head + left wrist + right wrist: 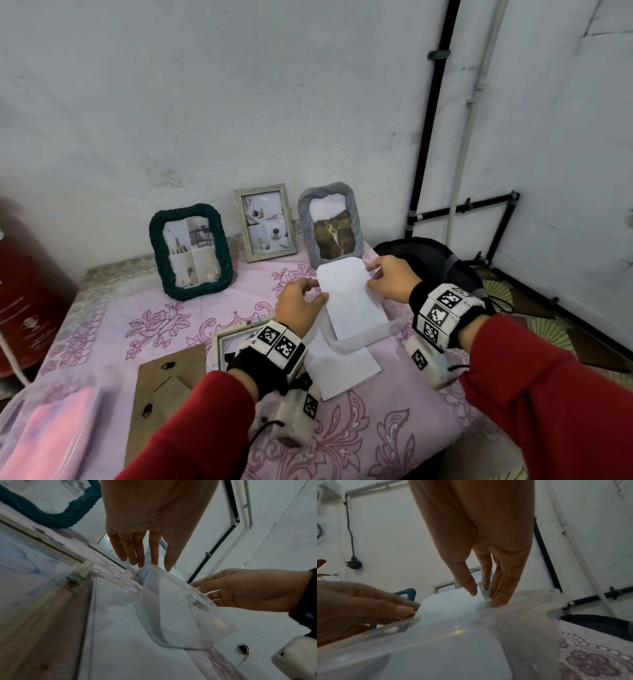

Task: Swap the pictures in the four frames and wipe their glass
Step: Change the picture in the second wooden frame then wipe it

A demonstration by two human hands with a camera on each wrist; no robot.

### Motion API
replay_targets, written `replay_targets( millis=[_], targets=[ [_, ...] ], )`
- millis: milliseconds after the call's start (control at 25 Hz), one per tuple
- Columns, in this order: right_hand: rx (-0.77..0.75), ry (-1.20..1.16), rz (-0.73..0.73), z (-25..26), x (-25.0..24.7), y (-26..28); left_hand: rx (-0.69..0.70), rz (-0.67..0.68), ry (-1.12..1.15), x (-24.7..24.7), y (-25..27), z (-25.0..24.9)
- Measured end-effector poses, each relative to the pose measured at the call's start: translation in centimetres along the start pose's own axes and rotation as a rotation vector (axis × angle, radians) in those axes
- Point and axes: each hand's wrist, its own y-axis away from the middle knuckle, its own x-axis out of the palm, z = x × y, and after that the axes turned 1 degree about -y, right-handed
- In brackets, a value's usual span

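Note:
Both hands hold up a clear pane point(371, 337) with a white sheet point(352, 301) lying against it, blank side toward me, tilted above the table. My left hand point(317, 291) pinches the left edge, thumb on the sheet. My right hand point(373, 274) pinches the top right corner; in the right wrist view the thumb point(471, 588) lies on the sheet and the fingers point(501, 595) are behind the pane. Under them lie another white sheet point(342, 370), an empty pale wooden frame point(219, 342) and a cardboard backing point(164, 387).
Three frames stand against the wall: a dark green rope frame point(156, 253), a pale wooden frame point(239, 226) and a grey rope frame point(305, 226) with a cat picture. A pink cloth in clear wrap point(44, 435) lies front left. A black bag point(428, 257) sits past the right table edge.

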Motion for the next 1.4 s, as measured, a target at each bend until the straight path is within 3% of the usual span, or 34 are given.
replay_targets(
  millis=[160,400,640,920,1200,1400],
  targets=[
    [0.018,-0.101,-0.049,-0.8,0.5,0.1,0.068,-0.079,0.209,0.3,0.5,-1.2],
    [-0.015,-0.453,-0.216,0.4,-0.9,0.8,0.034,-0.079,0.572,-0.7,0.9,-3.1],
    [-0.189,-0.567,-0.249,4.3,-1.9,1.9,0.138,-0.178,0.623,-4.3,1.1,-3.8],
    [-0.308,-0.567,-0.099,8.1,-0.1,3.1,0.160,-0.208,0.546,-9.4,2.0,-1.5],
    [-0.356,-0.370,0.106,10.2,4.2,4.0,0.095,-0.011,0.358,-13.8,4.2,2.5],
    [-0.330,-0.345,0.231,11.2,7.3,4.5,0.032,0.005,0.291,-15.3,6.0,5.1]
  ],
)
